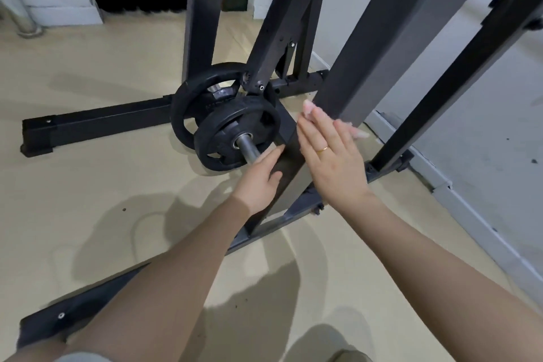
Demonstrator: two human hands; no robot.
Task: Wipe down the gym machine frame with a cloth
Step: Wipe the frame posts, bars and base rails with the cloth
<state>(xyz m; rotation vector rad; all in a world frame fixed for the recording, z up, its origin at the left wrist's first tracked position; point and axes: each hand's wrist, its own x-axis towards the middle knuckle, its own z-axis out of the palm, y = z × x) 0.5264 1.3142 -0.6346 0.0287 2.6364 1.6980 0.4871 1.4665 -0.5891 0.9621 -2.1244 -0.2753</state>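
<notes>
Black frame [379, 47] fills the centre and right of the frame, slanted posts rising to the top edge, base bars running along the beige floor [88, 200] to the left and lower left. Grey wall [484, 132] at right, white skirting along its foot. Two black plates [235, 134] sit on a steel peg [249, 151] at centre, low on the frame, one behind the other. Left hand [261, 182], centre, wraps a dark slanted bar of the frame just right of the peg, thumb on the near face, fingers hidden behind it. Right hand [332, 153], right of centre, fingers straight, flat against the big grey post; blurred. Pale bits of cloth [308, 107] show at the fingertips, under the palm, touching the post. Gold ring [322, 149] on one right finger. Pipe [28, 23] at upper left.
</notes>
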